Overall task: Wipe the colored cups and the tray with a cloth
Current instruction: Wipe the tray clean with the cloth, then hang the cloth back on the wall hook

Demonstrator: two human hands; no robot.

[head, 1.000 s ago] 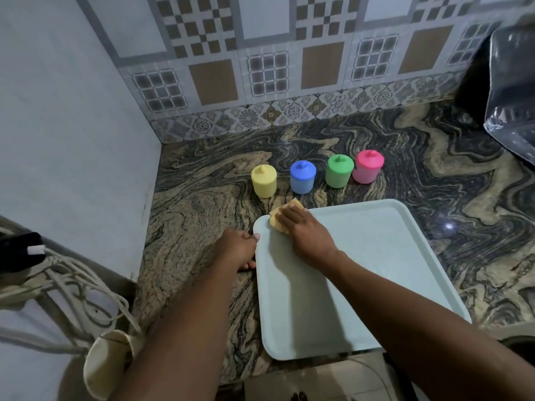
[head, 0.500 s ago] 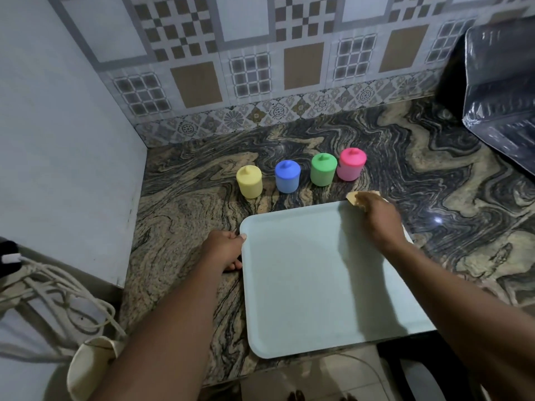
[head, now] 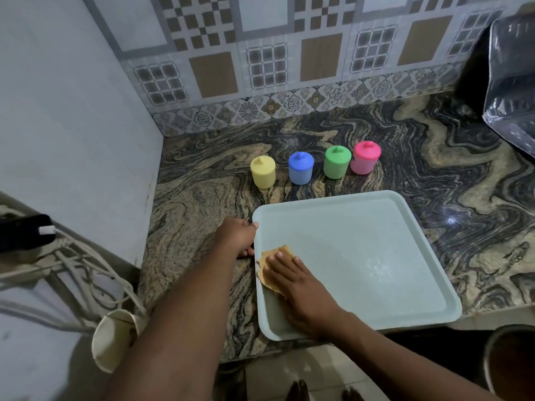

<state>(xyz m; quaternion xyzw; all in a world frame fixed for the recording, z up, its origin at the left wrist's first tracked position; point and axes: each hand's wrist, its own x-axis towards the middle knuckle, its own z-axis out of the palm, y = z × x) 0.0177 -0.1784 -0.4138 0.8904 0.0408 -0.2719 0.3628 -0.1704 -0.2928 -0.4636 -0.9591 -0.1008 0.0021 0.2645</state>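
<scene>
A pale blue-grey tray (head: 376, 256) lies on the marbled counter near its front edge. My right hand (head: 295, 282) presses a yellow-orange cloth (head: 267, 267) flat on the tray's left side, fingers straight. My left hand (head: 238, 237) grips the tray's left rim, thumb on top. Behind the tray stand a yellow cup (head: 263, 172), a blue cup (head: 301, 168), a green cup (head: 337, 162) and a pink cup (head: 365, 157) in a row, each with a knobbed lid.
A tiled wall backs the counter (head: 463, 198), with a plain wall on the left. A plastic-wrapped dark object (head: 512, 82) sits at the far right. White cords (head: 72, 264) and a cream cup-like item (head: 113, 340) hang at lower left.
My right hand has swept the cloth from the tray's far right corner across to its near left side. The left hand has stayed on the rim.
</scene>
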